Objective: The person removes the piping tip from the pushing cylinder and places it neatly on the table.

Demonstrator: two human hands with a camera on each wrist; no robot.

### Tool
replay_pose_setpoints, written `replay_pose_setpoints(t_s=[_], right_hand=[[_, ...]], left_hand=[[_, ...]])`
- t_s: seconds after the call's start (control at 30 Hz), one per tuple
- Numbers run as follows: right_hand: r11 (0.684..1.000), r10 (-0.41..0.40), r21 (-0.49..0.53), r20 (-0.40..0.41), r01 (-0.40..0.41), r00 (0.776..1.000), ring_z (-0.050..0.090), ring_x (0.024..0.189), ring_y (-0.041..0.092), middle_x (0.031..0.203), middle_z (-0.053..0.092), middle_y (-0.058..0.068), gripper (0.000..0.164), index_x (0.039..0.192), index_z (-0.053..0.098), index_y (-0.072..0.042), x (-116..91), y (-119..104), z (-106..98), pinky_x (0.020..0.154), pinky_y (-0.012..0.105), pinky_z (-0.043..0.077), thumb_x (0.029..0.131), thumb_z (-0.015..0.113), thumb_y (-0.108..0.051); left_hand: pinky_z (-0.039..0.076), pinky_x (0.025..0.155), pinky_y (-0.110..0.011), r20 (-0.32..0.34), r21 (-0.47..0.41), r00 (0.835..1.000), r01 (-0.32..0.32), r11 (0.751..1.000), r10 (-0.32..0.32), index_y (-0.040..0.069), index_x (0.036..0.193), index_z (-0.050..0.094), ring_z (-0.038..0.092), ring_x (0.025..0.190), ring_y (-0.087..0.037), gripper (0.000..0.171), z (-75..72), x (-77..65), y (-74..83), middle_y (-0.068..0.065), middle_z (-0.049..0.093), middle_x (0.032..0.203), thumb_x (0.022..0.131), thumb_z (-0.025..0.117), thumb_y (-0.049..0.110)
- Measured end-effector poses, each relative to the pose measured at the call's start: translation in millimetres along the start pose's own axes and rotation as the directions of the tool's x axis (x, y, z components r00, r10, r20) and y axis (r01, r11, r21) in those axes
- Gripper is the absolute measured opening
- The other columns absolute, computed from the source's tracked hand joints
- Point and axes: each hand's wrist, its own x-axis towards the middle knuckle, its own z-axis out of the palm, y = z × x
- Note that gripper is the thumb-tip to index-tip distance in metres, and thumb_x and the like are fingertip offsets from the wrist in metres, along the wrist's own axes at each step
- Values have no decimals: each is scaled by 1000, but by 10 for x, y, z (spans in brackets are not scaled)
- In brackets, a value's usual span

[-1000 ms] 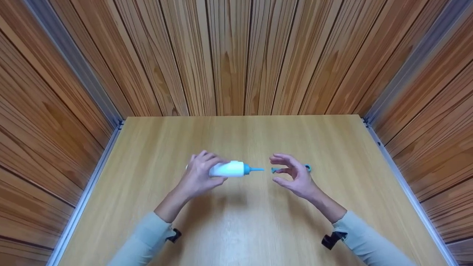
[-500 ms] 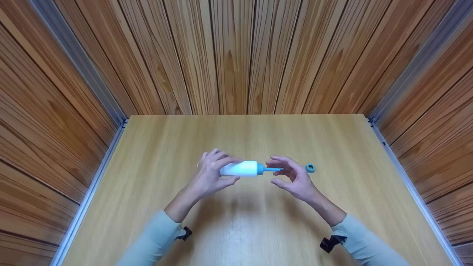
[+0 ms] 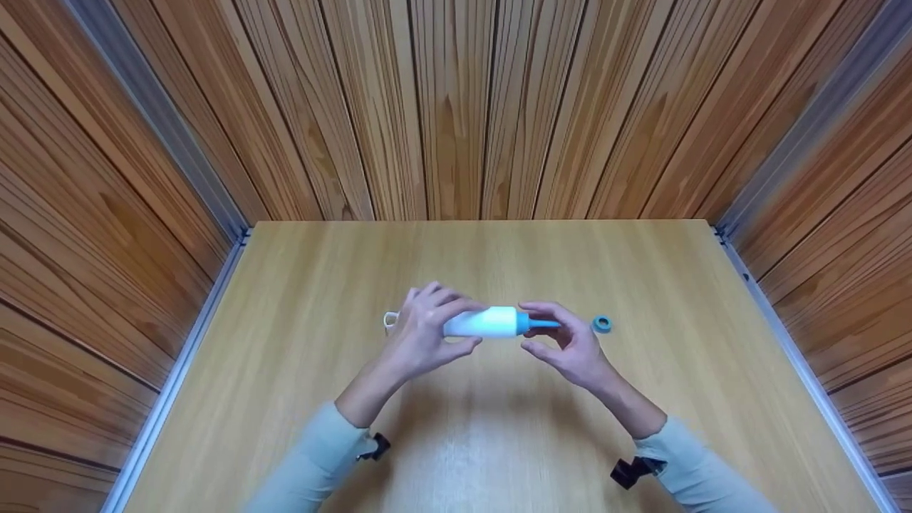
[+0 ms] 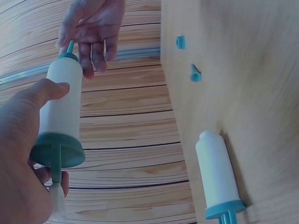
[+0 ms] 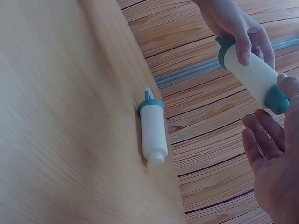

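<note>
A white bottle [image 3: 481, 323] with a thin teal nozzle [image 3: 543, 323] is held sideways above the table by my left hand [image 3: 433, 331], thumb and fingers gripping its body. At its rear end a teal disc [image 4: 65, 151] carries a stem with a pale tip. My right hand [image 3: 573, 350] has its fingers and thumb spread apart around the nozzle, the fingertips right by the teal collar [image 3: 523, 323]. In the right wrist view the right thumb [image 5: 287, 85] overlaps the collar end.
A second white bottle [image 4: 217, 170] with a teal end lies on the wooden table [image 3: 456, 263]. A small teal ring [image 3: 602, 324] lies right of my right hand, with a teal cone-shaped piece [image 4: 195, 73] near it in the left wrist view. Wooden panel walls [image 3: 463, 107] surround the table.
My left hand has carried the bottle rightwards, bringing the nozzle between the right hand's fingers and thumb. The right hand has stayed nearly in place. The teal cone piece has become hidden in the head view.
</note>
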Motion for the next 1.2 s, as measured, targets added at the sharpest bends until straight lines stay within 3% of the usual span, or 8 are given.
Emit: replay_pose_setpoints(t_s=[0.33, 0.6, 1.2], right_hand=[[1000, -8, -7, -19, 8, 1000, 75, 116, 5, 131, 75, -13, 44, 136, 64, 13, 17, -29, 20, 101, 23, 65, 94, 72, 21], [1000, 6, -20, -27, -7, 1000, 75, 114, 5, 127, 75, -13, 40, 133, 64, 13, 19, -61, 40, 99, 22, 65, 94, 73, 20], [999, -44, -14, -4, 44, 999, 75, 116, 4, 129, 75, -12, 40, 131, 64, 14, -14, -72, 42, 101, 22, 64, 93, 71, 24]], left_hand=[[47, 93, -39, 3, 7, 1000, -5, 1000, 5, 18, 125, 84, 70, 113, -27, 41, 32, 15, 66, -5, 84, 121, 88, 97, 27], [48, 91, -39, -33, 17, 999, -43, 999, 43, 18, 123, 84, 71, 108, -26, 38, 20, 7, 88, -5, 84, 118, 88, 97, 26], [49, 93, -39, 16, 4, 1000, 0, 1000, 0, 19, 126, 84, 70, 114, -26, 38, -27, -31, 142, -5, 84, 123, 91, 94, 30]])
